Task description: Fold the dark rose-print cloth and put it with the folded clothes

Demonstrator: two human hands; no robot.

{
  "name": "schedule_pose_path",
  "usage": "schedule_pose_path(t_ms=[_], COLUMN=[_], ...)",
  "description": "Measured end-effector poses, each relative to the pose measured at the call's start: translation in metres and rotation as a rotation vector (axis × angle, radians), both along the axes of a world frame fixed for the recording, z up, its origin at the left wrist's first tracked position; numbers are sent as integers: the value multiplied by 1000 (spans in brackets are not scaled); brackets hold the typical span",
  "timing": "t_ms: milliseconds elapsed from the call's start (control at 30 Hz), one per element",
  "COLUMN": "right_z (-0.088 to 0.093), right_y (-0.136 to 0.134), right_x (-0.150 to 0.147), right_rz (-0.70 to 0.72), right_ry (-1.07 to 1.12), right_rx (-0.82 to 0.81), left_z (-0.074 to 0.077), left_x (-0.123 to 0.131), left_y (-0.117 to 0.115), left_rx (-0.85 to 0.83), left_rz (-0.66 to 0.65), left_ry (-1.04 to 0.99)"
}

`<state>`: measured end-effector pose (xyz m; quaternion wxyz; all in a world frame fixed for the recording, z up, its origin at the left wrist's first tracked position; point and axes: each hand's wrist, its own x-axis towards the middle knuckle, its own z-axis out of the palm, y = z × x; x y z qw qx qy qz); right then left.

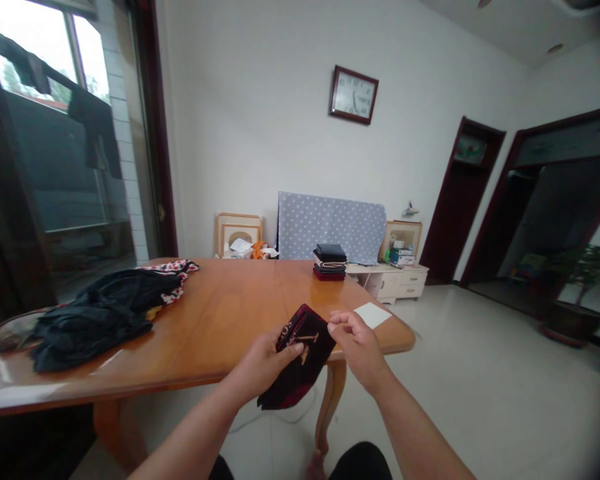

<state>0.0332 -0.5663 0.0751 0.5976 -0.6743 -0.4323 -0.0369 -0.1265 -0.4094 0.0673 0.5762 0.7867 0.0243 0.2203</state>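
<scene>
A folded black garment (305, 363) with dark red edges and pale lettering is held up, tilted, in front of the table's near edge. My left hand (273, 357) grips its left side, the thumb lying across the printed front. At the upper right edge, my right hand (355, 340) has its fingers curled, with thumb and forefinger pinched at the cloth. Farther back on the wooden table (240, 300) stands a neat stack of folded dark clothes (330, 262). A white sheet (372, 315) lies near the table's right corner, just behind my right hand.
A loose heap of dark clothes (105, 307) covers the table's left end, a red-and-white patterned piece (177, 280) beside it. Behind the table are a polka-dot cover (330, 223) and a low white cabinet (403, 283). A potted plant (575, 320) stands at far right.
</scene>
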Motion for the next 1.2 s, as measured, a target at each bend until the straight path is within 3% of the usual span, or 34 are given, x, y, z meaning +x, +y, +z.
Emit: schedule_pose_path(t_ms=[100, 267, 500, 733, 1033, 1200], right_z=[6, 20, 22, 12, 8, 8], right_y=[-3, -10, -17, -14, -18, -21], right_x=[-14, -29, -36, -38, -37, -36], right_rz=[56, 211, 483, 412, 346, 367], right_ry=[-150, -165, 174, 184, 146, 175], right_rx=[-22, -84, -172, -99, -109, -109], left_z=[0, 0, 0, -8, 4, 5], left_x=[-12, -26, -36, -37, -44, -45], left_y=[-11, -19, -22, -30, -29, -26], left_rx=[-32, -80, -160, -272, -373, -439], left_rz=[-50, -96, -146, -161, -40, -202], left_ry=[18, 37, 67, 63, 114, 103])
